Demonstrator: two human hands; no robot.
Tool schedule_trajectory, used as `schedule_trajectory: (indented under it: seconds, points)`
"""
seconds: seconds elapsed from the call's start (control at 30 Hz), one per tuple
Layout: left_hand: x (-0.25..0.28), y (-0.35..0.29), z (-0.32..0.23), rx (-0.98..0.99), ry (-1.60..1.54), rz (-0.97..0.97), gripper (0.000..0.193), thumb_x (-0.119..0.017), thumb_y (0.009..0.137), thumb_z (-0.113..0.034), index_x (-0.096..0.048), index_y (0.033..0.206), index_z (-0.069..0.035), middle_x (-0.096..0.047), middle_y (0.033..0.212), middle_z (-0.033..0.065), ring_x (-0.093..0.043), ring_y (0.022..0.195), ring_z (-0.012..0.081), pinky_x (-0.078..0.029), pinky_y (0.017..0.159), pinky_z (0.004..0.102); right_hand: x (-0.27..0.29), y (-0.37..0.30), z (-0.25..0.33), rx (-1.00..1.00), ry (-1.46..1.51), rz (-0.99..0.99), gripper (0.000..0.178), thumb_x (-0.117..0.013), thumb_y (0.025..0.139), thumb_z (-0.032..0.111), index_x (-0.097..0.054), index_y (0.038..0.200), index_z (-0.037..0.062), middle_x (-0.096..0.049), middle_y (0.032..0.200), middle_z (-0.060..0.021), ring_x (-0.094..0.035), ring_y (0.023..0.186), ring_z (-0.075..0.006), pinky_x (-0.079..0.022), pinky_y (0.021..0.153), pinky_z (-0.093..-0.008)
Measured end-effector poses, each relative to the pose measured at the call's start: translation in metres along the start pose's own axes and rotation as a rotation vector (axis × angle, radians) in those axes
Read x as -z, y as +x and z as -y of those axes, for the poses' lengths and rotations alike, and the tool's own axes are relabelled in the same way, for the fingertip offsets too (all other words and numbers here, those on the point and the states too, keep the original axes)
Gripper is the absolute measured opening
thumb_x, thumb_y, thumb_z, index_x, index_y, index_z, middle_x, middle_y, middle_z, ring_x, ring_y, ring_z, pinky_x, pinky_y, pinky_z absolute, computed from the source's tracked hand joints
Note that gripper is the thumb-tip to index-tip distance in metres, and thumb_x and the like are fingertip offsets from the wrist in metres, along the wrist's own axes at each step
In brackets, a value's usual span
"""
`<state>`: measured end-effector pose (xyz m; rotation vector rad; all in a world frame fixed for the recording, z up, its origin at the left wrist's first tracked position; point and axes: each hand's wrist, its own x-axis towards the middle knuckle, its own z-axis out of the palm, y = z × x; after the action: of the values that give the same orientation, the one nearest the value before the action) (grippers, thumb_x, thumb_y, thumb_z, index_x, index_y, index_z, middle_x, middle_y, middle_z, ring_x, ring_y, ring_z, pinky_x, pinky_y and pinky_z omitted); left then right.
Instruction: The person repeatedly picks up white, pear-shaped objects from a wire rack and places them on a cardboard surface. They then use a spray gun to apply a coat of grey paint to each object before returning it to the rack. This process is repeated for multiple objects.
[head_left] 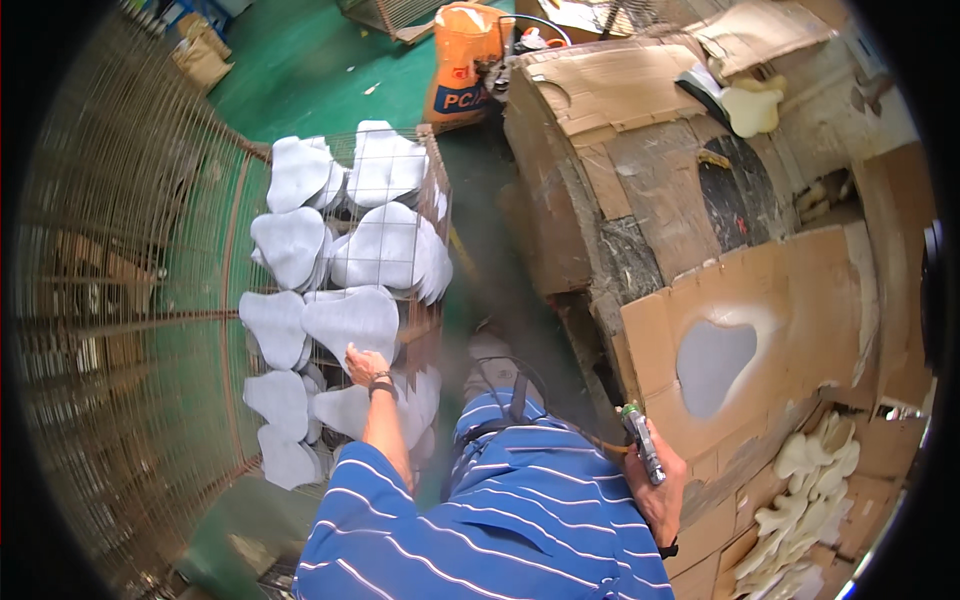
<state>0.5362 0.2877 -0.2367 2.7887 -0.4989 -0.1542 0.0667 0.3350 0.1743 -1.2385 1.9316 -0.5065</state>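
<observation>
Left hand (364,366): fingers spread on a grey foam piece (352,322), topmost on the wire rack (436,190).
Right hand (655,478): fingers wrapped around a spray gun (642,443).
Beyond: cardboard-clad bench (800,290) with a pear-shaped cutout.

orange sack (462,62), cardboard-covered bench (640,130), green floor (300,70)

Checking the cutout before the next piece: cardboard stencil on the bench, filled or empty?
Filled. A grey-white piece sits in the cutout of the cardboard stencil. The right hand holds a spray gun beside it.
</observation>
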Motion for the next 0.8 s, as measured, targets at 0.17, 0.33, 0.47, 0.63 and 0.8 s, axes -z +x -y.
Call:
schedule_trajectory:
  seconds: [0.17, 0.33, 0.47, 0.63, 0.8]
  points:
    - [-0.039, -0.048, -0.079, -0.512, -0.236, 0.178, 0.046, -0.055, 0.082, -0.001, -0.06, 0.127, -0.003, -0.068, 0.119, 0.0172, -0.062, 0.116, 0.0318, -0.048, 0.101, 0.0432, 0.003, 0.005, -0.013, 0.038, 0.123, -0.196, 0.051, -0.07, 0.082, -0.004, -0.062, 0.132, -0.0038, -0.071, 0.102, -0.0193, -0.07, 0.086, -0.0286, -0.054, 0.079, -0.0344]
    - [-0.112, -0.105, -0.173, -0.872, -0.378, 0.816, 0.039, -0.062, 0.091, -0.011, -0.061, 0.129, -0.003, -0.072, 0.108, 0.0119, -0.071, 0.096, 0.0223, -0.056, 0.087, 0.0378, 0.007, 0.01, -0.038, -0.072, 0.159, -0.428, 0.053, -0.075, 0.083, 0.001, -0.06, 0.133, -0.0036, -0.069, 0.107, -0.0231, -0.069, 0.09, -0.0368, -0.054, 0.081, -0.0361]
    - [-0.186, -0.123, -0.234, -0.582, -0.109, 1.598, 0.038, -0.063, 0.096, -0.017, -0.058, 0.133, -0.006, -0.072, 0.106, 0.011, -0.071, 0.088, 0.0222, -0.059, 0.075, 0.0413, 0.017, -0.003, -0.04, -0.226, 0.138, -0.676, 0.052, -0.075, 0.084, 0.001, -0.059, 0.133, -0.0047, -0.069, 0.104, -0.0223, -0.068, 0.086, -0.0349, -0.054, 0.079, -0.0357]
    - [-0.207, -0.118, -0.269, -0.575, 0.171, 1.569, 0.044, -0.066, 0.093, -0.016, -0.056, 0.134, -0.006, -0.072, 0.104, 0.0119, -0.071, 0.085, 0.0241, -0.061, 0.071, 0.0451, 0.029, -0.034, -0.043, -0.3, 0.227, -0.964, 0.053, -0.075, 0.084, -0.001, -0.059, 0.134, -0.0041, -0.069, 0.103, -0.0196, -0.068, 0.085, -0.0313, -0.053, 0.077, -0.0341]
    - [-0.205, -0.111, -0.285, -0.394, 0.203, 1.612, 0.045, -0.065, 0.091, -0.013, -0.055, 0.135, -0.007, -0.071, 0.1, 0.0114, -0.07, 0.082, 0.0251, -0.06, 0.072, 0.0479, 0.031, -0.042, -0.04, -0.353, 0.29, -0.98, 0.051, -0.075, 0.085, 0.001, -0.06, 0.133, -0.0037, -0.069, 0.1, -0.0192, -0.067, 0.082, -0.0312, -0.053, 0.077, -0.0345]
